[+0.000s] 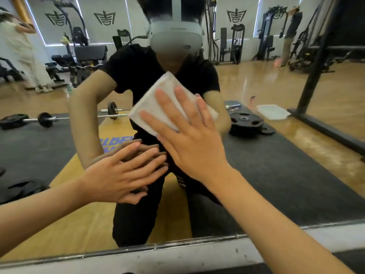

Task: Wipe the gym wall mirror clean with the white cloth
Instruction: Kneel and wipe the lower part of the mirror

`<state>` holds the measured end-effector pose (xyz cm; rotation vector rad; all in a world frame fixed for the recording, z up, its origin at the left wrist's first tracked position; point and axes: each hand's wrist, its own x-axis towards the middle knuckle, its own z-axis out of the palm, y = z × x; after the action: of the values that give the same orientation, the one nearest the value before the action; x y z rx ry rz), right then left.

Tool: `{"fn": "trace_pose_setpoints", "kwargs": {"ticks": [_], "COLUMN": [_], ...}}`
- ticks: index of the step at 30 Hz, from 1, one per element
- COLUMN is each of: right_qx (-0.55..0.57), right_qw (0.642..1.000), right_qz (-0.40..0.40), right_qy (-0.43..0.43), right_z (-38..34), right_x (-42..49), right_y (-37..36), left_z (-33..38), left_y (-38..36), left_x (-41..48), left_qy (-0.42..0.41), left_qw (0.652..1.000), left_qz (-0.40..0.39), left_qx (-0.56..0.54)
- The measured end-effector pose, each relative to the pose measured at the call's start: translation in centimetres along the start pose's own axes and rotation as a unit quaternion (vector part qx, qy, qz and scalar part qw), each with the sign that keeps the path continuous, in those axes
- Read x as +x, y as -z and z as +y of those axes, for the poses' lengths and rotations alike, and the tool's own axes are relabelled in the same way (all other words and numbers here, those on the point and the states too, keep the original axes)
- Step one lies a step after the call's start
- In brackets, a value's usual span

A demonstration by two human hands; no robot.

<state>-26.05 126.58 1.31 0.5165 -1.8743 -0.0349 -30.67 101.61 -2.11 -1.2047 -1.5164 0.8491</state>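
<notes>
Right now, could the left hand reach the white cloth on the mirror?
Probably yes. The left hand lies flat on the mirror just below the white cloth, nothing between them; the right hand covers only its lower right part.

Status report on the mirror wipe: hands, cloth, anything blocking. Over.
Right hand flat, pressing white cloth against mirror. Left hand flat on the glass below the cloth. Only that hand near the cloth's path.

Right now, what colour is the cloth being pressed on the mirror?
The cloth under the right hand is plain white; the head view shows it best.
</notes>
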Motion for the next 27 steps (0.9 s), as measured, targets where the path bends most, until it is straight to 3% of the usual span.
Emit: {"fn": "trace_pose_setpoints", "kwargs": {"ticks": [2,5,7,9,12,14,16,18,23,27], "right_qx": [-0.034,-0.044,-0.028,-0.007,0.002,-0.01,-0.011,-0.016,-0.079,-0.034], "right_qw": [0.999,0.98,0.946,0.931,0.988,1.0,0.998,0.998,0.98,0.913], "right_qz": [-0.012,0.007,0.034,0.055,0.018,0.018,0.019,0.003,0.003,0.093], "right_qy": [-0.031,-0.196,-0.32,-0.361,-0.154,-0.016,0.055,0.055,-0.183,-0.396], "right_z": [5.3,10.4,9.0,4.4,-3.2,-4.8,-3.5,-0.2,11.2,8.7], "right_x": [-2.6,-5.2,-4.1,-1.1,2.6,3.7,3.6,1.7,-5.3,-4.8], "right_y": [1.7,3.7,3.6,2.5,-0.2,-1.4,-1.5,-0.5,3.9,2.4], "left_z": [0.1,0.0,0.1,0.2,0.1,0.0,-0.1,-0.2,0.0,0.1], "left_y": [-0.1,0.0,0.0,0.1,0.3,0.4,0.4,0.4,0.0,-0.4], "left_x": [0.0,0.3,0.4,0.5,0.7,0.9,0.7,0.2,0.2,0.1], "left_qy": [0.005,0.001,0.001,0.004,-0.002,-0.011,-0.014,-0.003,0.011,-0.003], "left_qw": [1.0,1.0,0.999,0.999,1.0,1.0,1.0,1.0,0.999,0.999], "left_qz": [-0.004,-0.012,-0.016,-0.016,-0.018,-0.014,-0.019,-0.019,-0.024,-0.037], "left_qx": [0.001,0.025,0.032,0.038,0.025,0.005,0.011,0.02,0.031,0.028]}}
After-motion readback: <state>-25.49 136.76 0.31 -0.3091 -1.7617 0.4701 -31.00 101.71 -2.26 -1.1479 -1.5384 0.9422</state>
